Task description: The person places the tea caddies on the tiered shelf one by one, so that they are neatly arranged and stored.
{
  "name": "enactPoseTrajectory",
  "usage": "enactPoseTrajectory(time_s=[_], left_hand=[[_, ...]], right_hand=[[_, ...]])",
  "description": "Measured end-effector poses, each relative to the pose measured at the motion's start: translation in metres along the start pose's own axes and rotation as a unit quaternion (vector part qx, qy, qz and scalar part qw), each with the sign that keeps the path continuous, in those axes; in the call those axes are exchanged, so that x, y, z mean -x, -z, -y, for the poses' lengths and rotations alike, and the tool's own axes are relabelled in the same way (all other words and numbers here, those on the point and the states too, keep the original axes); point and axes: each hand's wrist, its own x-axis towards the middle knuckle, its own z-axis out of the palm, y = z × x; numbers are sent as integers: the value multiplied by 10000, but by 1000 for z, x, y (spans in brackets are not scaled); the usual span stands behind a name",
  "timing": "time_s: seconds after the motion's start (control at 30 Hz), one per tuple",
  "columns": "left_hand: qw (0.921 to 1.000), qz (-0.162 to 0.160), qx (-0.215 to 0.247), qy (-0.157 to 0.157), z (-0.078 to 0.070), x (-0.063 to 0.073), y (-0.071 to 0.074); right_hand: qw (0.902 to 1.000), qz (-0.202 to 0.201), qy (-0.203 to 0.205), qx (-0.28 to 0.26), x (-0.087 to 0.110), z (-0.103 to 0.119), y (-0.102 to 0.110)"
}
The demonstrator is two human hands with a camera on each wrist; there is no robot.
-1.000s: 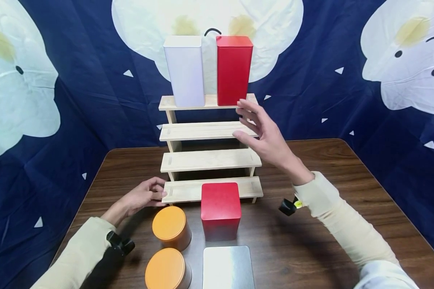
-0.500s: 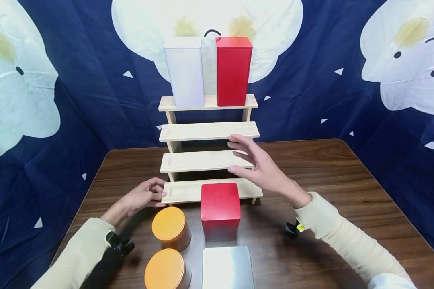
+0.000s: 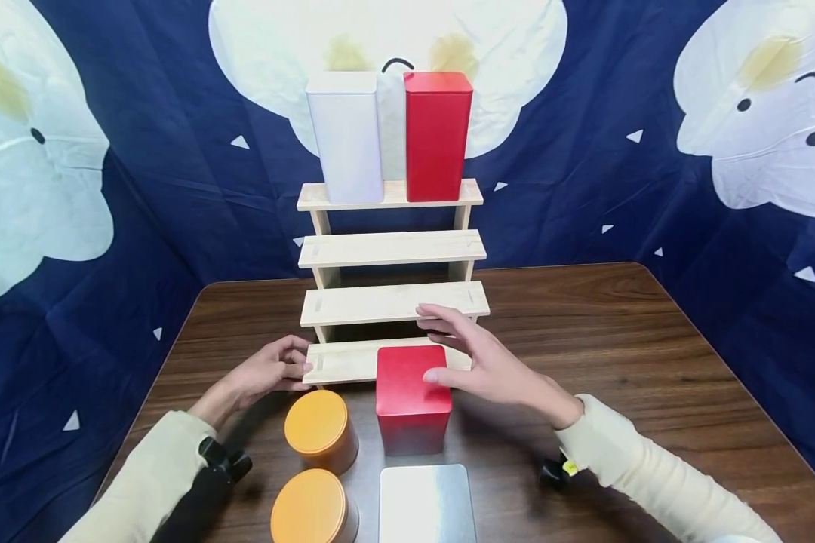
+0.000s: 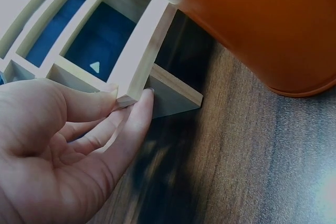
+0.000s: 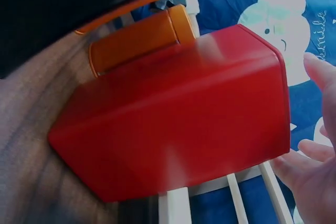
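A pale wooden four-tier stepped rack (image 3: pixel 390 247) stands on the table. My left hand (image 3: pixel 265 371) pinches the left end of its lowest board (image 4: pixel 139 64), thumb above and fingers below. In front of the rack is a red square tin (image 3: pixel 413 381), upright on the table. My right hand (image 3: pixel 492 366), fingers apart and slightly bent, hovers by its top right side. In the right wrist view the hand (image 5: pixel 315 153) sits just beyond the tin's lid end and holds nothing; contact cannot be told. A tall white tin (image 3: pixel 346 139) and a tall red tin (image 3: pixel 438 139) stand on the top tier.
Two round orange tins (image 3: pixel 317 420) stand front left, close to the left wrist. A silver flat-topped tin (image 3: pixel 428 501) sits in front of the red square one. Behind the dark wood table (image 3: pixel 618 324) hangs a blue cloth with cloud prints (image 3: pixel 557 211).
My right hand has come down from beside the top tier to the red square tin near the lowest board. The left hand stays on the rack. The tins have not moved.
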Motion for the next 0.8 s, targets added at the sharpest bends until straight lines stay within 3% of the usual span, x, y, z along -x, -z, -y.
enactPoseTrajectory(time_s=[0.17, 0.4, 0.8], left_hand=[[10000, -18, -17, 34, -1, 1, -1], [10000, -44, -5, 40, -1, 1, -1], [10000, -21, 39, -4, 1, 0, 0]], right_hand=[[9994, 146, -97, 314, 9, -4, -5], [9916, 234, 146, 1266, 17, -8, -9], [9858, 557, 36, 1587, 23, -10, -8]])
